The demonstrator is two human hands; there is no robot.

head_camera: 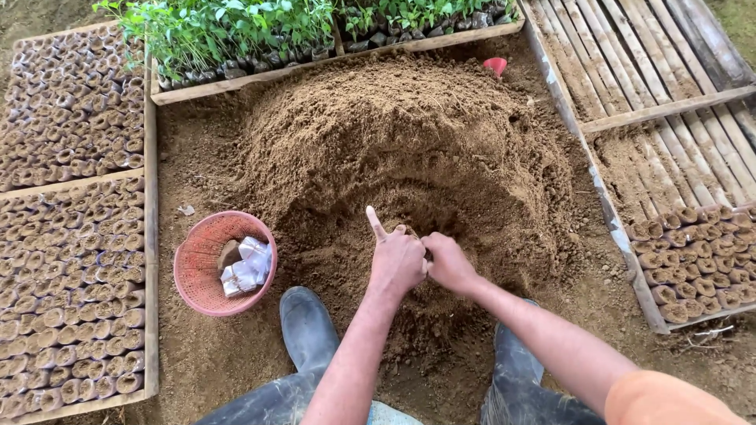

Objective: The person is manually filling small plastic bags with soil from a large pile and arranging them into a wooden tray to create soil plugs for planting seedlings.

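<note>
Working at the near foot of the soil heap (409, 149), your left hand (396, 264) and right hand (449, 264) clench something hidden, many filled pots (71, 260) done, the pink basket (206, 285) holding unfilled bags (246, 266).

whatever hands (424, 264) grip hidden; seedling tray (236, 31) cut off by top edge.

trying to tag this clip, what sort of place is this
Most likely a plant nursery's potting area. A big soil heap fills the middle, wooden frames hold rows of small soil-filled bags, and seedlings grow at the back. Both hands work in the soil.
</note>
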